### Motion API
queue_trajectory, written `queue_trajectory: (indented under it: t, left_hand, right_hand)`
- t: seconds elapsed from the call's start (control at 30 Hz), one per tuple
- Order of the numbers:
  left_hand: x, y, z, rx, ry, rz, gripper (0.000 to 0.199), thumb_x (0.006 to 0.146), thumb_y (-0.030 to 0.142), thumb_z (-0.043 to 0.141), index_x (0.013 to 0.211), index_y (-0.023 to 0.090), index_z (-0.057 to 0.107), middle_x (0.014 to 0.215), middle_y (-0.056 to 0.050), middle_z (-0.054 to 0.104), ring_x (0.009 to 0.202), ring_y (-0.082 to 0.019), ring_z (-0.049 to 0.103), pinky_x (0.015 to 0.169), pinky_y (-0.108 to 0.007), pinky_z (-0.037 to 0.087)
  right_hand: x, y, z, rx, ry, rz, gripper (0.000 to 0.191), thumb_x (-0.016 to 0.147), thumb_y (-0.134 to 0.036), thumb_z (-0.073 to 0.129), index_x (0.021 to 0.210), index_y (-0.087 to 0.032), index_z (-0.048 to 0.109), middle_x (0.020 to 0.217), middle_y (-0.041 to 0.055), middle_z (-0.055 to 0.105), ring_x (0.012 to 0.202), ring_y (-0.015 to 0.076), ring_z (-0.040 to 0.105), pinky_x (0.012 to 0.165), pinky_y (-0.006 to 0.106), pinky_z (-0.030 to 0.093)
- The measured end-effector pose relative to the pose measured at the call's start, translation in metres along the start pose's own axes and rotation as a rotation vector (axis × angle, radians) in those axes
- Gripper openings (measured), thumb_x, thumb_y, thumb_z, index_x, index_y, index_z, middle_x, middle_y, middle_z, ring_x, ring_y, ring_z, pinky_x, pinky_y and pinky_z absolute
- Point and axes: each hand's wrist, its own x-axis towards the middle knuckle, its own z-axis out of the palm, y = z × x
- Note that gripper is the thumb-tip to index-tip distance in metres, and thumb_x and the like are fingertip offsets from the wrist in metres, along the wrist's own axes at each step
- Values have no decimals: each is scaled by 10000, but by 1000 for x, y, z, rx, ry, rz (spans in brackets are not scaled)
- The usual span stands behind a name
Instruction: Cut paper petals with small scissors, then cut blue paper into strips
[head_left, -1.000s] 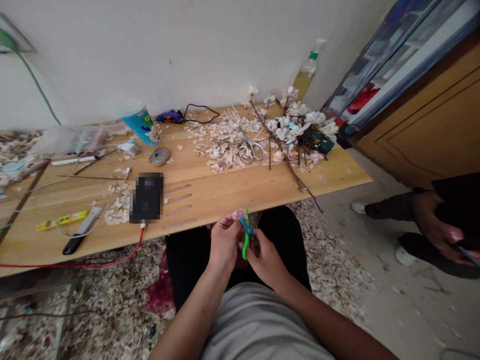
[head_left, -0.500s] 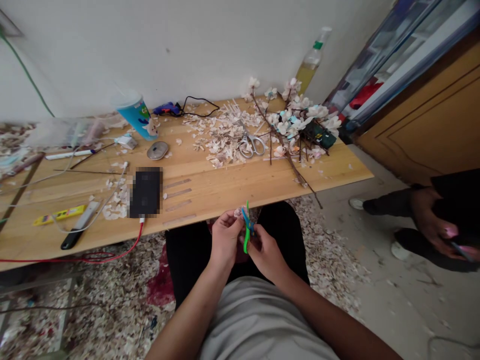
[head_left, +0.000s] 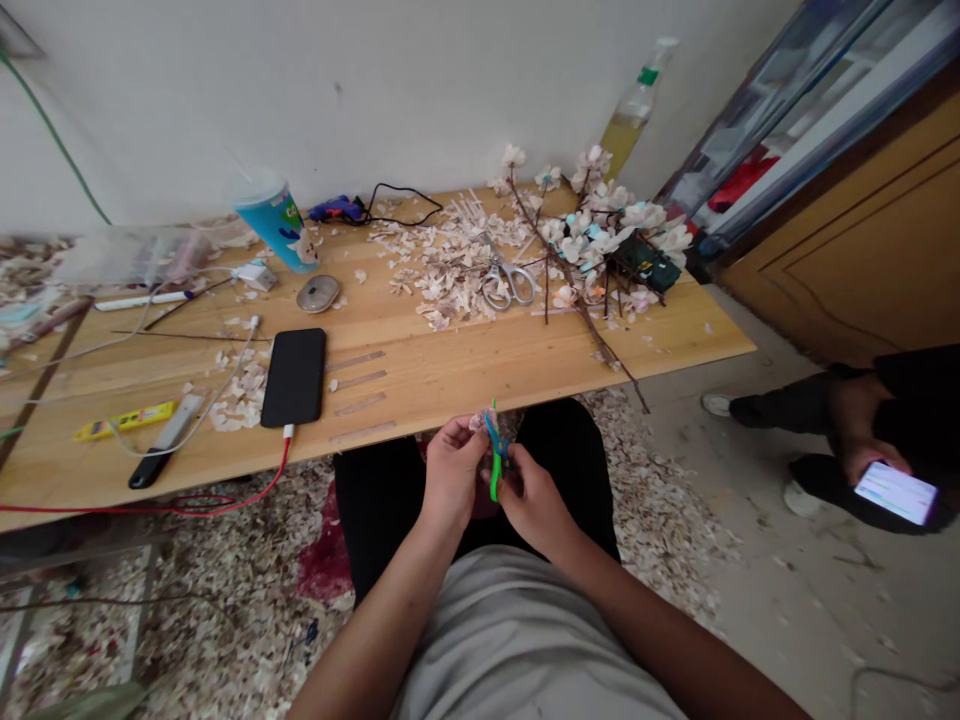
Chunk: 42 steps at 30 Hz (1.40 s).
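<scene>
Just off the table's front edge, above my lap, my left hand pinches a small pale, pinkish petal-like piece between thumb and fingers. My right hand is closed around the handles of green and blue scissors, whose blades point up and away from me beside that piece. Both hands are nearly touching. On the wooden table beyond them, a heap of pale petals surrounds a pair of silver scissors. Branches with white flowers lie to the right of it.
At left are a black phone on a red cable, a blue cup, a round lid, a yellow-cased tool and a knife. A bottle stands behind the branches. A seated person at right holds a lit phone.
The view has shifted slightly. My hands keep nearly the same pose around the piece and scissors. The phone held by the person at right has turned, so its bright screen now shows.
</scene>
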Motion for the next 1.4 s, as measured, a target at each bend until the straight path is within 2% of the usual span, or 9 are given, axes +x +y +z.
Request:
queue_trajectory:
  t: [0.17, 0.33, 0.57, 0.77, 1.13, 1.4]
  left_hand:
    - [3, -4, -4, 17, -20, 34, 228, 634, 307, 818, 750, 163, 685, 693, 8, 657, 574, -76, 559, 584, -195, 446]
    - [2, -1, -5, 59, -33, 50, 222, 633, 290, 820, 756, 162, 687, 693, 9, 657, 593, -80, 564, 596, -192, 445]
    - [2, 4, -11, 133, -67, 52, 220, 659, 319, 802, 774, 163, 697, 697, 8, 654, 565, -83, 551, 559, -191, 445]
    - [2, 5, -11, 139, -60, 56, 176, 671, 289, 795, 758, 166, 705, 682, 3, 648, 595, -90, 560, 607, -192, 453]
    - [2, 13, -10, 243, -102, 73, 167, 673, 284, 786, 726, 158, 691, 665, 2, 640, 574, -92, 554, 570, -192, 450]
    - [-1, 8, -7, 195, -71, 41, 198, 693, 338, 776, 759, 175, 684, 642, 18, 625, 490, -81, 512, 508, -204, 437]
  right_hand:
    - [2, 0, -2, 8, -24, -4, 115, 837, -236, 539, 949, -214, 532, 829, 16, 625, 740, 175, 604, 669, 275, 472]
    - [5, 2, -5, -44, -37, -14, 123, 840, -231, 534, 960, -209, 521, 813, 6, 616, 703, 165, 593, 642, 265, 453]
    - [6, 0, -7, -77, -44, -15, 117, 851, -272, 545, 946, -208, 521, 791, 12, 621, 699, 173, 591, 632, 268, 450]
    - [6, -2, -6, -60, -60, -19, 162, 864, -310, 546, 987, -208, 518, 804, 16, 625, 707, 177, 599, 649, 277, 460]
    - [7, -1, -9, -106, -47, -16, 151, 865, -302, 533, 979, -205, 526, 835, 35, 644, 737, 186, 613, 662, 282, 460]
    - [8, 3, -6, -118, -24, -31, 150, 846, -237, 520, 992, -203, 529, 839, 37, 648, 731, 185, 609, 655, 283, 460]
